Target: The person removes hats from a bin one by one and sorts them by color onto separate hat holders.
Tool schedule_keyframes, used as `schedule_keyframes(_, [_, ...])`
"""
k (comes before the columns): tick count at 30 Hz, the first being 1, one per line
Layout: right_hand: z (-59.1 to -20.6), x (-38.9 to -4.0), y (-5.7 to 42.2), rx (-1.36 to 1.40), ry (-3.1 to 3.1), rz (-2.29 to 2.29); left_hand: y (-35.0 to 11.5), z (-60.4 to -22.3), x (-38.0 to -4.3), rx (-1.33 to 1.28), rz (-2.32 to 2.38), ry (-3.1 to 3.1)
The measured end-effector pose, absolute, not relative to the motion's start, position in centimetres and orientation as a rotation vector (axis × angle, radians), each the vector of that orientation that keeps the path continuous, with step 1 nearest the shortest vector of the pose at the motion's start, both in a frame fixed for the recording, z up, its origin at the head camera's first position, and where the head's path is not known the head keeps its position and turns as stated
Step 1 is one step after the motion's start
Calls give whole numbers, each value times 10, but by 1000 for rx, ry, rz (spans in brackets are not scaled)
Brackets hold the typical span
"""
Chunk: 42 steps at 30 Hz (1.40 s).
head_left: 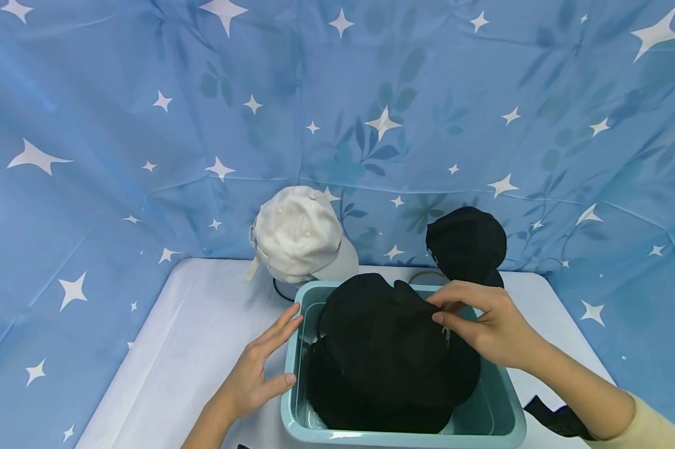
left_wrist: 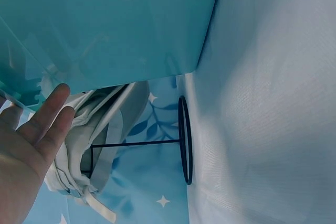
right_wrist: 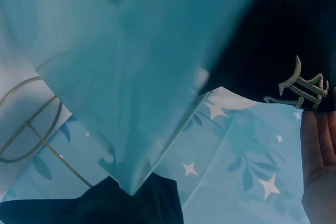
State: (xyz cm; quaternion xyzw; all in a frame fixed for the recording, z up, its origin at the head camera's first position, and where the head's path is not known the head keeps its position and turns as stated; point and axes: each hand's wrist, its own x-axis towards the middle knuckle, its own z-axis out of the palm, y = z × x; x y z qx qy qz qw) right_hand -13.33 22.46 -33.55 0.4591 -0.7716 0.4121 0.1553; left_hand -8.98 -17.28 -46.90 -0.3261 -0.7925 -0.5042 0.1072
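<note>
A blue-green plastic basin (head_left: pixel 514 408) holds dark headwear heaped above its rim. On top is a black cap (head_left: pixel 388 337); its pale embroidery (right_wrist: pixel 302 90) shows in the right wrist view. My right hand (head_left: pixel 491 321) pinches this cap's upper right edge between thumb and fingers. At the basin's left side, my left hand (head_left: pixel 259 362) has its fingers spread and mostly straight, with fingertips at the rim. In the left wrist view, that hand (left_wrist: pixel 26 156) is beside the basin's outer wall (left_wrist: pixel 131 30). How many black pieces lie underneath is hard to tell.
Behind the basin, a white cap (head_left: pixel 295 231) sits on a black wire stand (left_wrist: pixel 184 140). Another black cap (head_left: pixel 466 243) stands at back right, near a gold-coloured ring base (right_wrist: pixel 31 124). A black strap-like piece (head_left: pixel 556 419) shows by the right forearm. A blue starry cloth (head_left: pixel 337 137) hangs behind the white-covered table (head_left: pixel 163 362).
</note>
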Motion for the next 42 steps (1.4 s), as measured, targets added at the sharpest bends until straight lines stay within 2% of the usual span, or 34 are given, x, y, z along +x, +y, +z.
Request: schedule_keyframes(42, [-276,-145,259,1145,-2050,1007,-172,-468,-90,-1004,-1483,-2269])
